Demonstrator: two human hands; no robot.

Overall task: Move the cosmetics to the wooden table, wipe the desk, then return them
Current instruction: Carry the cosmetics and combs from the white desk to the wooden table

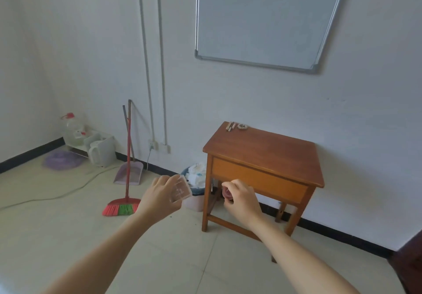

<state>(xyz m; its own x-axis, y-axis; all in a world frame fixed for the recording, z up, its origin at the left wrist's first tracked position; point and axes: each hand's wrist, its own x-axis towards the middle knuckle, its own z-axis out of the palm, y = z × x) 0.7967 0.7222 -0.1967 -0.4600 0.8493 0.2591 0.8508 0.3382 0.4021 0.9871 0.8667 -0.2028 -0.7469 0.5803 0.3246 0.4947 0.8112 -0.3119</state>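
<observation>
We face the wooden table point(262, 154), where a few small items point(236, 126) (pencils, perhaps) already lie. Our left hand point(159, 196) grips a clear case point(180, 188); our right hand point(242, 199) closes round a reddish jar point(227, 193). We judge wiping and returning remain.

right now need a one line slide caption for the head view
Left hand carrying a clear plastic case, right hand a small reddish jar, approaching the wooden table.

The wooden tabletop point(262, 152) looks smooth with a slight sheen; the case point(180, 189) is clear glossy plastic.
</observation>
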